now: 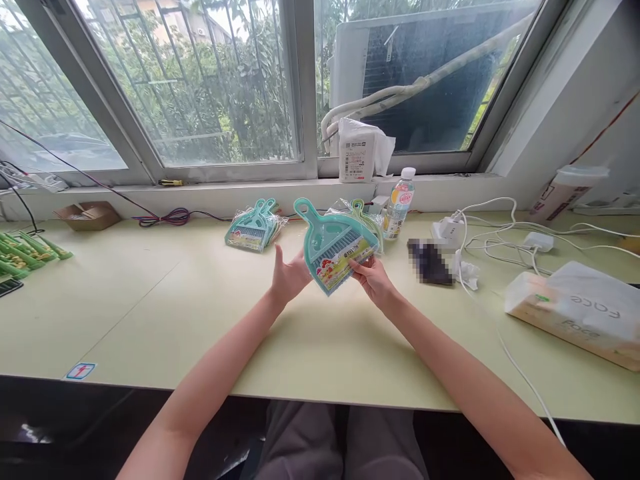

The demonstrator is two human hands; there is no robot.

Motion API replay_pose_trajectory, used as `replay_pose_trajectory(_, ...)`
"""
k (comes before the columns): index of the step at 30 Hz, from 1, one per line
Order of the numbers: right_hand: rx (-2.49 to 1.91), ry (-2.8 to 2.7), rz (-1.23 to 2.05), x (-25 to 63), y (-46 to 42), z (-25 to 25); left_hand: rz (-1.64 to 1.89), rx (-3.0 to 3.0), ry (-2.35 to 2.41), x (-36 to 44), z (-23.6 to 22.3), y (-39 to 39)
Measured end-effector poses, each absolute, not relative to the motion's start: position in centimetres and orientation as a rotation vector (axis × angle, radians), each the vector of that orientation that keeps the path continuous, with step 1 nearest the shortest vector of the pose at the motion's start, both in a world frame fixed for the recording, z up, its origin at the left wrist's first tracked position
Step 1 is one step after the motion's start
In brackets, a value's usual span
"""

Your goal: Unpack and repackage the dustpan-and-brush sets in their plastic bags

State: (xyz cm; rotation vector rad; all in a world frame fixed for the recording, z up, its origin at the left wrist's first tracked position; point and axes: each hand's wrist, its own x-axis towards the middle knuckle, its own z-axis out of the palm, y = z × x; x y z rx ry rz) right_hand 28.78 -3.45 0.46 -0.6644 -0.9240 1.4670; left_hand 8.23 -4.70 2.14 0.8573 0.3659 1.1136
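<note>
A packaged teal mini dustpan-and-brush set (333,245) is held up above the pale green table (150,313). My right hand (373,279) pinches its lower right edge at the label. My left hand (289,275) is at its left edge, fingers spread apart and palm toward the pack. A stack of the same teal sets (254,227) lies on the table behind and to the left. Another pile of sets (367,217) with a green one lies just behind the held pack.
A water bottle (399,203), a white charger with tangled cables (450,233) and a dark blurred object (429,261) sit right of the hands. A tissue pack (575,313) lies far right. Green packaged items (25,253) and a small cardboard box (87,215) sit at the left.
</note>
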Motion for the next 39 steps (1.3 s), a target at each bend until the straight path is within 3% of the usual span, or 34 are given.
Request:
replay_pose_trajectory(8, -0.677, -0.958, 1.576, 26.9, -5.1, 0.1, 1.039, 0.840, 0.437, 9.8, 1.4, -4.9)
replay_pose_trajectory(25, -0.714, -0.790, 1.363, 27.8, -4.1, -0.5, 1.123, 1.097, 0.721, 11.2, 0.2, -5.3)
replay_pose_trajectory(39, -0.807, -0.886, 1.496, 28.8, -3.9, 0.5, 1.117, 0.998, 0.754, 10.6, 0.1, -5.0)
